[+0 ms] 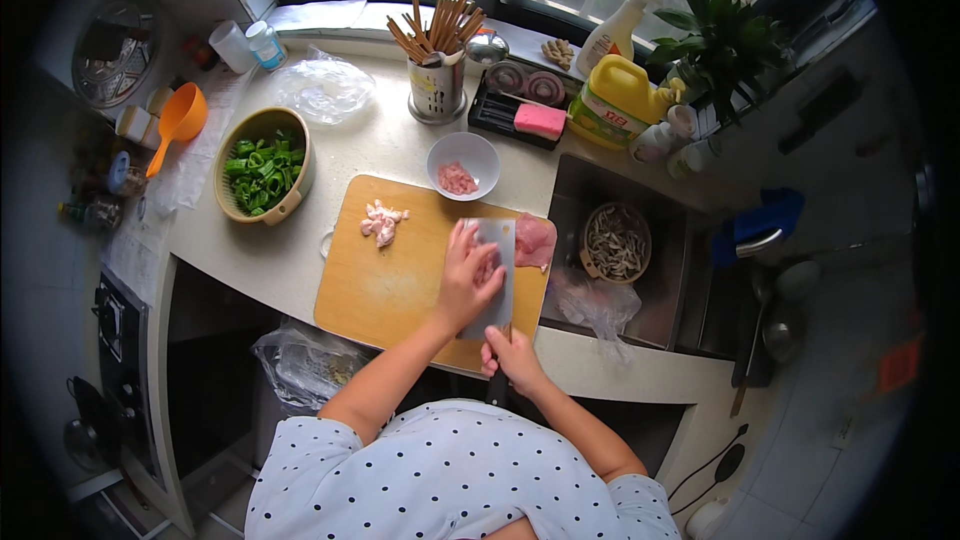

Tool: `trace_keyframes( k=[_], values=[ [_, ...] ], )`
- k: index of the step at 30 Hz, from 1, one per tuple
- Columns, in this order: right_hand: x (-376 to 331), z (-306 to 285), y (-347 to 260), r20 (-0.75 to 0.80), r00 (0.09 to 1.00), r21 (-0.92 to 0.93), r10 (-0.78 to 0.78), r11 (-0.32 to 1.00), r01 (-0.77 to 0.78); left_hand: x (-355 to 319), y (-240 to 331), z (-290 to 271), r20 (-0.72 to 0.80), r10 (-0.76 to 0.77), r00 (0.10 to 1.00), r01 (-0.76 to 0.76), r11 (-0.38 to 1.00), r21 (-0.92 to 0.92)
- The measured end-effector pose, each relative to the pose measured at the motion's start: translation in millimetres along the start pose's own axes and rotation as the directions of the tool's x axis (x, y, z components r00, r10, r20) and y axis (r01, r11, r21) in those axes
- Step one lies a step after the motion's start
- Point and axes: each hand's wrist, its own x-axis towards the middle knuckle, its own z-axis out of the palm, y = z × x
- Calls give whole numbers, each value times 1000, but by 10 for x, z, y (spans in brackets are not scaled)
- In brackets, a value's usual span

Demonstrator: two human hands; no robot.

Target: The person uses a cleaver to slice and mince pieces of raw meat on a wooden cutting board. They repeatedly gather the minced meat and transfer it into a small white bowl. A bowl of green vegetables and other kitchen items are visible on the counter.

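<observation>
A cleaver (499,290) lies along the right part of the wooden cutting board (375,275). My right hand (515,358) is closed round its dark handle at the board's front edge. Over the broad blade, my left hand (468,278) is cupped with its fingers apart, beside small pink bits of meat that it partly hides. A slab of raw meat (536,241) sits just right of the blade. Pale, fatty scraps (382,223) form a small heap at the board's upper left. Behind the board, a white bowl (464,155) contains diced pink meat (457,179).
A basket of cut green peppers (265,172) stands at left, near an orange ladle (180,118). Chopsticks in a metal holder (437,85) and a pink sponge (540,120) are at the back. The sink (575,190) at right holds a basket of small fish-like pieces (615,242) and a plastic bag (597,302).
</observation>
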Motion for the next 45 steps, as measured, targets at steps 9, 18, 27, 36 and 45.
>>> trace_keyframes(
  k=[9,18,27,36,45],
  values=[
    [308,242,-821,61,994,76,-94,993,89,1375,-583,43,-60,103,993,-105,994,-23],
    [2,-178,-823,-116,992,115,-44,992,57,1773,-1192,-10,439,-409,800,422,903,72],
    [-348,-380,-826,-199,980,234,-25,970,73,1813,-1313,125,640,-266,721,-14,917,398],
    [-605,-595,-809,-225,974,266,9,962,52,1943,-1159,-359,487,-52,872,-90,960,264],
    [-829,-871,-718,-169,986,478,7,875,76,1114,-588,183,562,82,823,-51,996,-70]
  ],
)
